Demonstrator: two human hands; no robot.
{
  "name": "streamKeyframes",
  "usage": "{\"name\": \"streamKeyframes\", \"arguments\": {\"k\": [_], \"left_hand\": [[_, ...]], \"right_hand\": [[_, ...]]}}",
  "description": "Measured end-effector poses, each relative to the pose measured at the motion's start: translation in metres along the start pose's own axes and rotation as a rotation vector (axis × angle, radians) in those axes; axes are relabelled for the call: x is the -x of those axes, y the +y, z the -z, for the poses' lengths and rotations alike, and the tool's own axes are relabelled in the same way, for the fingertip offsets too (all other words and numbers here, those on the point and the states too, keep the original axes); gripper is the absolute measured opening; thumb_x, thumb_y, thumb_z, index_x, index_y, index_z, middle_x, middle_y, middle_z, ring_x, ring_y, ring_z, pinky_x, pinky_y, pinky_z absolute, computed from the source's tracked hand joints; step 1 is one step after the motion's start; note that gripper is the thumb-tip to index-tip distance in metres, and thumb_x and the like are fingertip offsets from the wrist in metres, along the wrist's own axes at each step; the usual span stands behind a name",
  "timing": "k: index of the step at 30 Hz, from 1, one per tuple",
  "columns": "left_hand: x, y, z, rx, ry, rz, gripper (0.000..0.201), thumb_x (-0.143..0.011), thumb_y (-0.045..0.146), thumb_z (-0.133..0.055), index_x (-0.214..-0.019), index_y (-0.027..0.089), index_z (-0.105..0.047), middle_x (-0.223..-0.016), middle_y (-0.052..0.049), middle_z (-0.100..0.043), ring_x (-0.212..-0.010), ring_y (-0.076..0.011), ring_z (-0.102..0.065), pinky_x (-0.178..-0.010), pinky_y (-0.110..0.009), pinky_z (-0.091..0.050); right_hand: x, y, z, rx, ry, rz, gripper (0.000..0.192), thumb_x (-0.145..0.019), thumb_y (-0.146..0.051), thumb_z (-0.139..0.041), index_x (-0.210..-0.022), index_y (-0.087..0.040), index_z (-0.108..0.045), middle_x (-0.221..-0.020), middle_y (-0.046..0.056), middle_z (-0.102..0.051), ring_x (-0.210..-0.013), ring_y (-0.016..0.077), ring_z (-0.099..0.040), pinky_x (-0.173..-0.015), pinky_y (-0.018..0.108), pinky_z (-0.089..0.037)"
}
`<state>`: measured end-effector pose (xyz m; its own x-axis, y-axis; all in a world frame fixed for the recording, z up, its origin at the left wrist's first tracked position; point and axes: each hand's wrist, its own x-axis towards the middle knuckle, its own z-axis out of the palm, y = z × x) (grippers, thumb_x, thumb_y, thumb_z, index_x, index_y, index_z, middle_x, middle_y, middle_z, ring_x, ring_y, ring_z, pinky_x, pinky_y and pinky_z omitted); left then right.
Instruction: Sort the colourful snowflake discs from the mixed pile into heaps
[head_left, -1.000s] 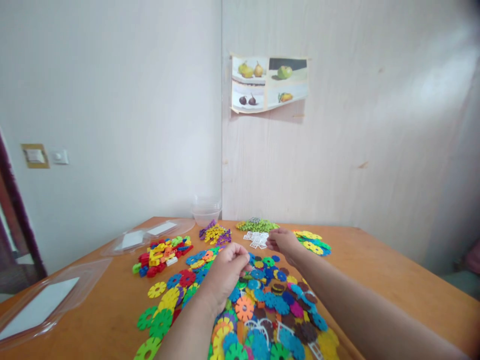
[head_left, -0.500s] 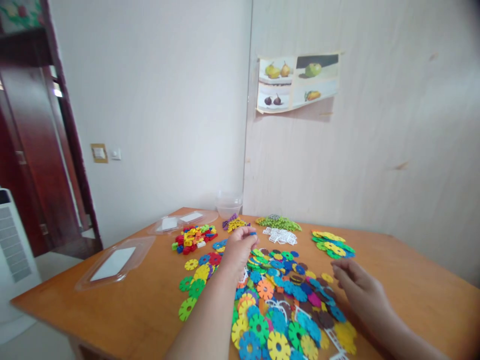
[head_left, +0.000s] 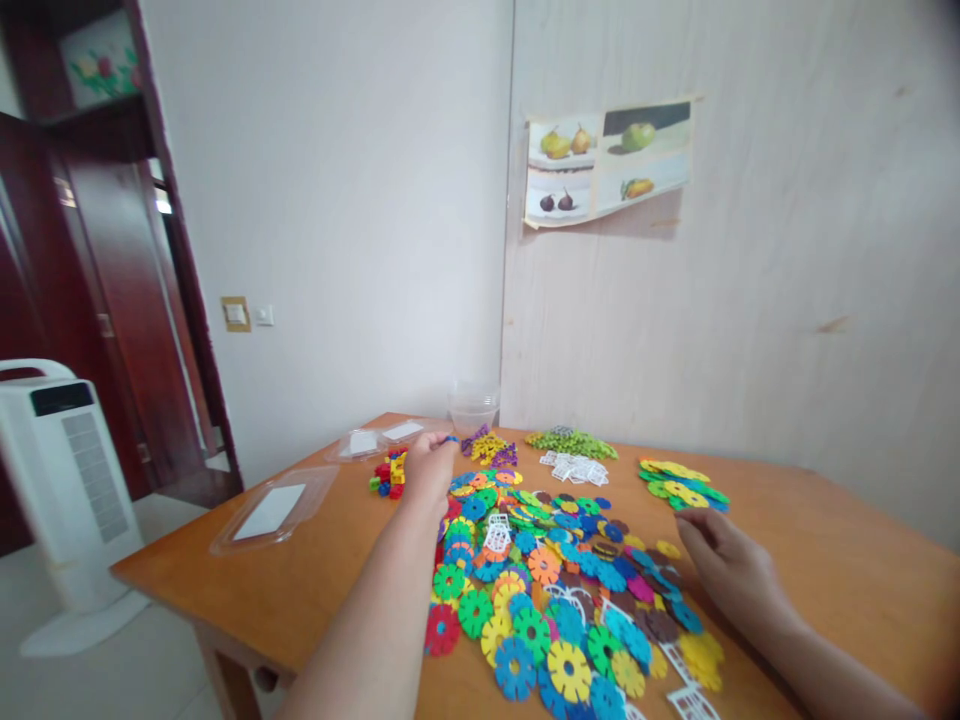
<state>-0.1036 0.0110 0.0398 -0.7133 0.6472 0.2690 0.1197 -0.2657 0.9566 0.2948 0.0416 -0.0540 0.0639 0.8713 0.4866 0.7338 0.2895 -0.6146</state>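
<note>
My left hand [head_left: 430, 468] is stretched out over the far left of the table, its fingertips pinched on a small blue toy block [head_left: 451, 439]. Partly hidden behind that hand lies a heap of red, yellow and green toy blocks [head_left: 390, 473]. My right hand [head_left: 727, 565] rests low at the right edge of a big pile of notched plastic discs [head_left: 544, 565]; its fingers are curled in, and whatever they may hold is hidden. White lattice pieces [head_left: 497, 533] are mixed into the disc pile.
Along the back are purple and yellow pieces [head_left: 491, 447], green pieces [head_left: 574, 443], white pieces [head_left: 576, 468] and a stack of flower-shaped discs [head_left: 684, 485]. A clear tub [head_left: 474, 405] stands by the wall. Clear lids [head_left: 274, 510] lie on the left of the wooden table [head_left: 322, 600].
My left hand has moved left with the blue block, from above the disc pile to beside the block heap. My right hand stays curled by the discs. The view has turned a little left.
</note>
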Motion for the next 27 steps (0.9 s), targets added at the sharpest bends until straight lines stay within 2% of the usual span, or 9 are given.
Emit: {"name": "streamKeyframes", "arguments": {"k": [7, 10, 13, 19, 27], "left_hand": [[-0.047, -0.023, 0.083, -0.305, 0.14, -0.033, 0.026, -0.066, 0.026, -0.066, -0.09, 0.016, -0.068, -0.084, -0.004, -0.072, -0.075, -0.0175, -0.066, -0.063, -0.024, -0.049], [-0.059, -0.033, 0.104, -0.429, 0.162, -0.036, 0.022, -0.066, 0.022, -0.066, -0.087, 0.016, -0.068, -0.083, -0.004, -0.073, -0.076, -0.0186, -0.067, -0.064, -0.024, -0.049], [-0.068, -0.043, 0.107, -0.536, 0.144, -0.045, 0.022, -0.066, 0.023, -0.066, -0.087, 0.017, -0.069, -0.082, -0.004, -0.073, -0.074, -0.0191, -0.067, -0.063, -0.025, -0.047], [-0.081, -0.063, 0.095, -0.695, 0.071, -0.087, 0.018, -0.069, 0.028, -0.068, -0.085, 0.02, -0.07, -0.083, -0.005, -0.074, -0.077, -0.0211, -0.068, -0.064, -0.027, -0.046], [-0.09, -0.076, 0.088, -0.775, 0.018, -0.115, 0.02, -0.071, 0.028, -0.069, -0.09, 0.02, -0.068, -0.095, -0.007, -0.074, -0.086, -0.0214, -0.068, -0.07, -0.026, -0.047]], "right_hand": [[0.001, -0.004, -0.001, 0.001, -0.027, 0.001, 0.036, -0.085, -0.049, -0.049, -0.101, -0.024, -0.067, -0.089, 0.001, -0.073, -0.085, 0.0221, -0.067, -0.069, 0.028, -0.048], [0.0, 0.001, -0.003, 0.021, -0.032, 0.002, 0.035, -0.084, -0.05, -0.05, -0.102, -0.025, -0.067, -0.093, 0.001, -0.074, -0.087, 0.0223, -0.068, -0.07, 0.028, -0.049], [-0.002, 0.008, -0.005, 0.03, -0.04, 0.01, 0.035, -0.084, -0.05, -0.051, -0.103, -0.026, -0.067, -0.096, 0.001, -0.074, -0.088, 0.0231, -0.069, -0.07, 0.028, -0.049], [-0.003, 0.011, -0.007, 0.026, -0.029, 0.024, 0.034, -0.085, -0.05, -0.051, -0.102, -0.025, -0.068, -0.096, 0.002, -0.074, -0.089, 0.0237, -0.069, -0.072, 0.029, -0.051], [0.0, 0.005, -0.005, -0.001, -0.016, 0.041, 0.035, -0.085, -0.05, -0.051, -0.101, -0.024, -0.068, -0.095, 0.003, -0.074, -0.087, 0.0235, -0.069, -0.071, 0.028, -0.051]]}}
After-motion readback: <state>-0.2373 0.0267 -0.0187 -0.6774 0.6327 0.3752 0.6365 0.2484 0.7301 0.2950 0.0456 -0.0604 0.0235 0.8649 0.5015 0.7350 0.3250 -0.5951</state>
